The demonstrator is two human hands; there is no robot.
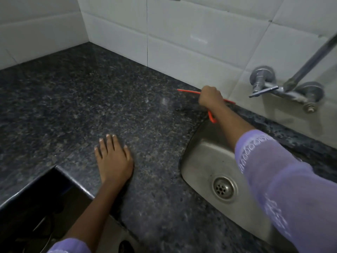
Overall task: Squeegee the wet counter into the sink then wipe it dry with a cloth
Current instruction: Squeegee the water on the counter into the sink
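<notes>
A dark speckled granite counter [91,99] fills the view and meets white wall tiles. A steel sink [206,157] with a round drain [224,188] is set into it at the right. My right hand [209,97] is shut on a red squeegee [187,91]; its thin blade lies on the counter against the wall, just behind the sink's far corner. The red handle end shows under my wrist. My left hand [113,156] rests flat on the counter, fingers apart, left of the sink. No cloth is in view.
A chrome wall tap [264,84] with a long spout [313,61] juts out above the sink's far side. The counter's front edge [73,178] steps inward at lower left, with a dark gap below it.
</notes>
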